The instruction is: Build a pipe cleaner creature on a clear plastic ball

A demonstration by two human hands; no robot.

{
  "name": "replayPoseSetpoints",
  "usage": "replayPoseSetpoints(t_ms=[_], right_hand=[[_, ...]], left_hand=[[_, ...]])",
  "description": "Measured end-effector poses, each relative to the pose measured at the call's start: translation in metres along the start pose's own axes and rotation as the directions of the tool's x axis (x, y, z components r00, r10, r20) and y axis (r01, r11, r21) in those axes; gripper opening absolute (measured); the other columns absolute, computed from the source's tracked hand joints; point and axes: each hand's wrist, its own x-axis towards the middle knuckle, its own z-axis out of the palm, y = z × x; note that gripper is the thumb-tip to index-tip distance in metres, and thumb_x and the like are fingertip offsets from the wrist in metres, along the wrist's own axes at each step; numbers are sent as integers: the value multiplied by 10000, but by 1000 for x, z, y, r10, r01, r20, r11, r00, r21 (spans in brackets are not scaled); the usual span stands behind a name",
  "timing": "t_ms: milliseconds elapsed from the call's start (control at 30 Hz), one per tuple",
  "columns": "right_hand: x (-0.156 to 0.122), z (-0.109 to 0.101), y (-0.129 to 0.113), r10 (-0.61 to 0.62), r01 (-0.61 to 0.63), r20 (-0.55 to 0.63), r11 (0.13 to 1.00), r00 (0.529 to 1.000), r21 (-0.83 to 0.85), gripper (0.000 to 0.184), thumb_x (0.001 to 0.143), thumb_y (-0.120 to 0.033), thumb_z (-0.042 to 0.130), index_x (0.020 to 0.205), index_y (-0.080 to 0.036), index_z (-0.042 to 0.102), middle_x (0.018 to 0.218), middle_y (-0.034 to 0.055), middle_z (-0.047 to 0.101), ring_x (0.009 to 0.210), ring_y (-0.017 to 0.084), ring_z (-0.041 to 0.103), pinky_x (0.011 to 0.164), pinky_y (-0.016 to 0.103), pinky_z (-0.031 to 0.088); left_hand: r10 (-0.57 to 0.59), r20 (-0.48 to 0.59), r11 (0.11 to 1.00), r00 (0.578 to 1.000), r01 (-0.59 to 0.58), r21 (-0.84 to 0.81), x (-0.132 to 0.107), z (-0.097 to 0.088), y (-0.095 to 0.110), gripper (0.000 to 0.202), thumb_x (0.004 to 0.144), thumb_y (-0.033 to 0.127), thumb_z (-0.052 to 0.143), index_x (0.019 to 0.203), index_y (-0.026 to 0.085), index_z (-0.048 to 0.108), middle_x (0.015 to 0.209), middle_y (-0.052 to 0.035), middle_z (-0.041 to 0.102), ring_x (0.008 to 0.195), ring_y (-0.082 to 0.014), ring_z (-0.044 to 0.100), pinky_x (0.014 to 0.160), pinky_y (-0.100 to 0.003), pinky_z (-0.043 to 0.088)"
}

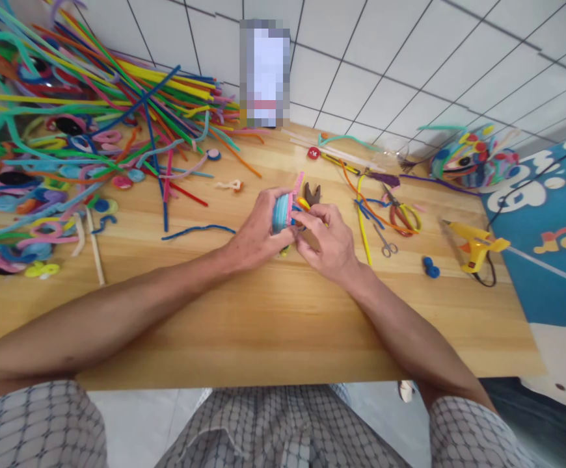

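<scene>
Two hands (257, 231) (330, 242) on fuzzy, rounded blue-pink piece (281, 213); wood-grain tabletop (273, 318) below.

Holding a round blue-and-pink fuzzy craft piece (281, 213) in bare left hand (256, 231), touching its edge with bare right hand (330, 244), above pale wooden table (263, 325).

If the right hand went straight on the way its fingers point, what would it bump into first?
Probably the blue-and-pink piece in the left hand; whether the right hand touches it now is unclear.
</scene>
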Motion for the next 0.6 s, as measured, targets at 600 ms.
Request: replayPoseSetpoints(t_ms=[600], right_hand=[[6,4,5,-43,43,-16,999,999,24,478,1071,-190,682,1532,-311,717,1292,118,726,1103,273,716,953,462,677]], left_hand=[[27,1,998,1000,-27,-63,3,-2,-13,590,1070,558,699,1547,254,535,1575,-164,626,1491,-378,613,1348,-625,481]])
